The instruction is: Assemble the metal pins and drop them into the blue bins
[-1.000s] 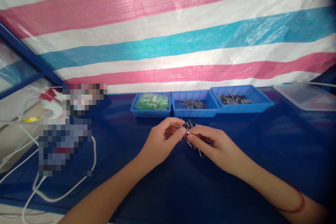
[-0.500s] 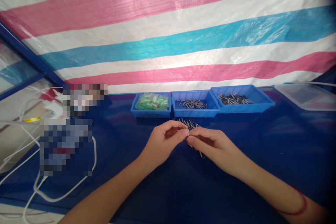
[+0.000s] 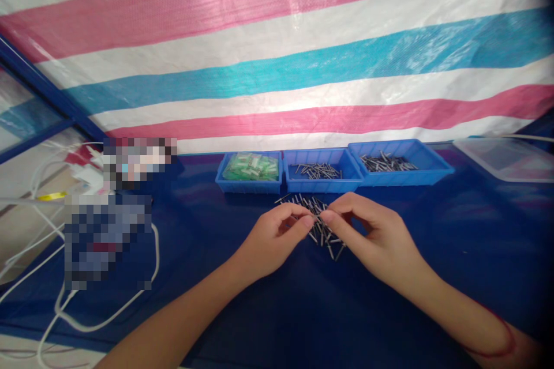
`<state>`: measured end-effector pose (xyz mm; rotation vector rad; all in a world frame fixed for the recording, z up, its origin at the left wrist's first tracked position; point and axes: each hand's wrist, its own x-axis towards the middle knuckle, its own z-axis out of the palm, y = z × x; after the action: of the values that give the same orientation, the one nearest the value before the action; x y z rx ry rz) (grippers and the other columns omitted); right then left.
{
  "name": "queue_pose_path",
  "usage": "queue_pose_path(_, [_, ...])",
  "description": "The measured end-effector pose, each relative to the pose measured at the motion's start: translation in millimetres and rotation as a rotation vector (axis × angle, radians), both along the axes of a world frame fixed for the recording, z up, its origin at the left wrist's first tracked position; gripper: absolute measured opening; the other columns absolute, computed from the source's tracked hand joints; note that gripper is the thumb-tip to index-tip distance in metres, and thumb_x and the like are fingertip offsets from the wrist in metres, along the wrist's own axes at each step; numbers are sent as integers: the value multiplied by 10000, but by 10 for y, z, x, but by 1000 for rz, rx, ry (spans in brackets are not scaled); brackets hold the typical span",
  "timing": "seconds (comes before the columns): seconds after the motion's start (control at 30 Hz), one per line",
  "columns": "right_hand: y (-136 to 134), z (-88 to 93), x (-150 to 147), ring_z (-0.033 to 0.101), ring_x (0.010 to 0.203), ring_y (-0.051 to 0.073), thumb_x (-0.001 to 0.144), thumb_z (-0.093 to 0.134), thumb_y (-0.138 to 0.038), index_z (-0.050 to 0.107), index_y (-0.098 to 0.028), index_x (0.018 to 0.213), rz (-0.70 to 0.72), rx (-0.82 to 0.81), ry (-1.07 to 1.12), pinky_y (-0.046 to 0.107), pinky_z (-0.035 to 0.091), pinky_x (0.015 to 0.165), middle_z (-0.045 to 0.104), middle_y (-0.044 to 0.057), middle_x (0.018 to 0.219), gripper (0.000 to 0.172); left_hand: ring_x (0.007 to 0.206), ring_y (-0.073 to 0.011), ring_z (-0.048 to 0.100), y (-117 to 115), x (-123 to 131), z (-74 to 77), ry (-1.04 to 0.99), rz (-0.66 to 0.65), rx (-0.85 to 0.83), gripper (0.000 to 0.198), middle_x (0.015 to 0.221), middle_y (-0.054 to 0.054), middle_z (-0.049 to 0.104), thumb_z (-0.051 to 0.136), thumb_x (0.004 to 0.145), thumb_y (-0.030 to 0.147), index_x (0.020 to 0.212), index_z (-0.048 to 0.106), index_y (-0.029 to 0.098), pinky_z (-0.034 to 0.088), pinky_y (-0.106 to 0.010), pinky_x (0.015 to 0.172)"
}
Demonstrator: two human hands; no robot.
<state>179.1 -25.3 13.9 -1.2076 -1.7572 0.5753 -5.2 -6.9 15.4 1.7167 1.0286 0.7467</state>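
Observation:
In the head view my left hand (image 3: 272, 242) is closed in a pinch, thumb against forefinger. My right hand (image 3: 384, 241) pinches too, its fingertips a little to the right of the left ones. Whatever lies between the fingers of each hand is too small and blurred to name. Both hands are over a loose pile of thin metal pins (image 3: 324, 236), some silvery and some dark. Behind them, a blue bin (image 3: 322, 186) contains more silvery pins (image 3: 320, 171). The blue bin to its right (image 3: 426, 164) has darker pins (image 3: 385, 162) in it.
At the left of the row, a third blue bin (image 3: 251, 187) holds green-and-white bagged pieces (image 3: 251, 167). A translucent lid (image 3: 502, 158) lies far right. White cables (image 3: 156, 259) and pixelated objects (image 3: 108, 236) are at the left. A striped sheet (image 3: 294, 86) hangs behind the blue table (image 3: 277, 323).
My fingertips were together and have come slightly apart. The right hand has moved a little right and up, uncovering more of the pin pile. My left hand has barely shifted.

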Motion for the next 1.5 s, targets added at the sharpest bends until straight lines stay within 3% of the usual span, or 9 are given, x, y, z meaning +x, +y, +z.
queue_pose_path(0.1, [138,-9,182,585,709,172,871,557,-365,624,-221,782,-111,55,-28,299,455,637,646,32,765,183,821,-149,591,-10,-15,26,170,-46,172,266,945,-55,650,485,923,342,1064,618,160,475,-258,739])
queue_pose_path(0.27, [474,-32,734,589,694,203,853,539,-439,665,-207,918,-599,126,-169,337,459,664,680,68,826,272,1111,-224,504,6,-55,-42,441,-147,539,286,1197,-82,593,488,924,305,1166,612,214,383,-389,1005])
queue_pose_path(0.47, [676,-100,1099,589,799,320,839,502,-471,637,-212,1055,-717,58,-505,473,441,695,667,135,957,364,1183,-242,456,41,-72,-184,622,-255,662,280,1307,-44,540,464,941,333,1170,619,289,392,-410,968])
queue_pose_path(0.6, [618,-113,979,583,888,339,871,447,-459,602,-234,1119,-625,99,-519,513,448,760,652,133,1011,369,1124,-221,489,57,-74,-193,660,-253,695,212,1237,-43,577,496,932,293,1067,657,265,406,-366,907])
queue_pose_path(0.73, [531,-98,768,597,883,305,841,536,-368,649,-212,1012,-547,243,-498,467,451,806,680,113,945,257,1040,-196,512,59,-72,-188,698,-234,753,144,1147,-44,593,544,911,272,979,667,243,392,-331,849])
queue_pose_path(0.93, [389,-52,462,607,885,253,858,539,-268,660,-206,878,-268,343,-448,414,445,841,694,77,894,137,933,-181,529,61,-51,-180,731,-231,784,151,1011,-34,626,519,926,288,939,653,221,362,-321,797])
queue_pose_path(1.17, [160,-74,111,618,835,196,861,564,-297,661,-216,916,103,55,-186,333,496,741,691,51,897,138,922,-167,596,79,-42,-136,390,-80,538,178,991,-40,675,468,947,282,978,610,180,428,-290,840])
queue_pose_path(1.3, [100,-96,11,610,713,170,870,550,-353,669,-212,893,131,-119,-88,290,481,620,679,34,805,186,911,-155,609,70,-45,-127,274,-87,476,176,973,-41,671,514,927,294,969,633,172,450,-259,838])
queue_pose_path(1.5, [108,-117,-4,609,777,191,889,502,-406,657,-207,841,202,-294,-20,295,472,668,670,34,804,257,841,-141,618,56,-42,-106,186,-44,401,147,893,-22,671,621,858,307,915,648,175,468,-231,781])
